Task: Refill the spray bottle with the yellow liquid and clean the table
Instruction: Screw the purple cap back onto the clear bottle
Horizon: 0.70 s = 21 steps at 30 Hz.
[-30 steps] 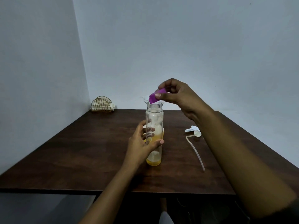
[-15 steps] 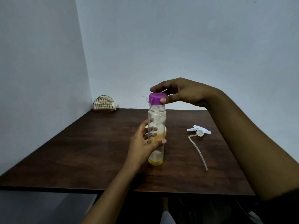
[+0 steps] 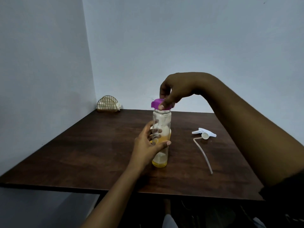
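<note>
While well inside table (image 3: 79, 155) edges, bottle (image 3: 162, 118) within curled left fingers (image 3: 165, 143); right fingers (image 3: 162, 106) pinching cap (image 3: 156, 103)

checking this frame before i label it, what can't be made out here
Head view, purple cap: whether it is screwed tight on the clear bottle; the right hand covers it in part.
Head view, yellowish container behind the bottle: the bottle and the left hand hide nearly all of it.
Head view, gold wire holder: its contents are too small and dim.
Head view, under the table: too dark.
</note>
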### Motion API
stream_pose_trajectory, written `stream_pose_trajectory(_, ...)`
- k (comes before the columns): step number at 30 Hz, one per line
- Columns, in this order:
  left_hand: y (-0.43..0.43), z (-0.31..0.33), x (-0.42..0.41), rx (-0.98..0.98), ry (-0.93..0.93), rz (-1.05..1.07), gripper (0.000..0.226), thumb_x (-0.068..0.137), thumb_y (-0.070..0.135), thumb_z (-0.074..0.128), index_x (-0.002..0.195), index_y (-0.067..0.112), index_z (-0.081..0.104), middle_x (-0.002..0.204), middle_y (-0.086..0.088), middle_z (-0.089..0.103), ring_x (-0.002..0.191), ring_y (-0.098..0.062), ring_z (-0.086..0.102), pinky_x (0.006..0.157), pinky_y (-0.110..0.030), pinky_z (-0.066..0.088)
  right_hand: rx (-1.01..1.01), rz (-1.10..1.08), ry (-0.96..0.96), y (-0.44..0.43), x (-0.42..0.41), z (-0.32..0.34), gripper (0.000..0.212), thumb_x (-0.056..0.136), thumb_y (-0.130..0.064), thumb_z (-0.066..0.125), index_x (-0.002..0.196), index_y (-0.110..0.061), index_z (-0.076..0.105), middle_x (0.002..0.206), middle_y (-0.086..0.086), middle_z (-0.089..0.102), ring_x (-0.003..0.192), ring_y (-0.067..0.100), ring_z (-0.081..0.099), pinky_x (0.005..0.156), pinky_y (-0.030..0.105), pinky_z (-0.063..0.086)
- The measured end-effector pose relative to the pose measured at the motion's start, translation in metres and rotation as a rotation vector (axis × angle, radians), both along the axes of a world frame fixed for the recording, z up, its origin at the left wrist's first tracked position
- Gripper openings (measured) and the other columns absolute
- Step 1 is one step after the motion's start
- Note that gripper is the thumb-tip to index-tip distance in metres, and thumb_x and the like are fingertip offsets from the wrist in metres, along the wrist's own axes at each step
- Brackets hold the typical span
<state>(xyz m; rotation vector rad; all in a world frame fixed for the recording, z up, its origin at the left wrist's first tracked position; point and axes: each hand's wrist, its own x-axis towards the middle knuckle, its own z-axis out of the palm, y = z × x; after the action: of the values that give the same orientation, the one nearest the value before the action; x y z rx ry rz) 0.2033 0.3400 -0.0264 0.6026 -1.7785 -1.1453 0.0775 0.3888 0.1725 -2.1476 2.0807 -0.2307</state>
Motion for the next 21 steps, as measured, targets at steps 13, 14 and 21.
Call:
stream_pose_trajectory(13, -0.001, -0.001, -0.001, 0.015, -0.001, 0.004, 0.073, 0.063, 0.022, 0.086, 0.116, 0.052, 0.046, 0.116, 0.002, 0.065, 0.107, -0.013, 0.063, 0.091, -0.039, 0.054, -0.021, -0.052, 0.070, 0.001, 0.008, 0.004, 0.044, 0.068, -0.046, 0.079, 0.088, -0.008, 0.068, 0.079, 0.005, 0.072, 0.066, 0.014, 0.068, 0.058, 0.017, 0.051)
stream_pose_trajectory(14, -0.001, -0.002, -0.001, 0.016, 0.001, 0.007, 0.074, 0.062, 0.023, 0.087, 0.119, 0.050, 0.047, 0.115, 0.002, 0.066, 0.106, -0.013, 0.063, 0.091, -0.040, 0.055, -0.037, -0.099, 0.143, 0.000, 0.013, 0.003, 0.052, 0.068, -0.056, 0.075, 0.079, -0.006, 0.067, 0.069, 0.007, 0.071, 0.063, 0.017, 0.068, 0.058, 0.021, 0.052)
stream_pose_trajectory(21, -0.003, -0.003, -0.001, 0.006, 0.002, 0.008, 0.074, 0.061, 0.022, 0.087, 0.111, 0.057, 0.046, 0.115, 0.001, 0.066, 0.106, -0.014, 0.064, 0.091, -0.040, 0.054, -0.337, -0.162, 0.145, 0.003, 0.006, -0.002, 0.072, 0.085, -0.071, 0.033, 0.066, -0.011, 0.067, 0.071, 0.004, 0.068, 0.066, 0.018, 0.063, 0.067, 0.031, 0.047)
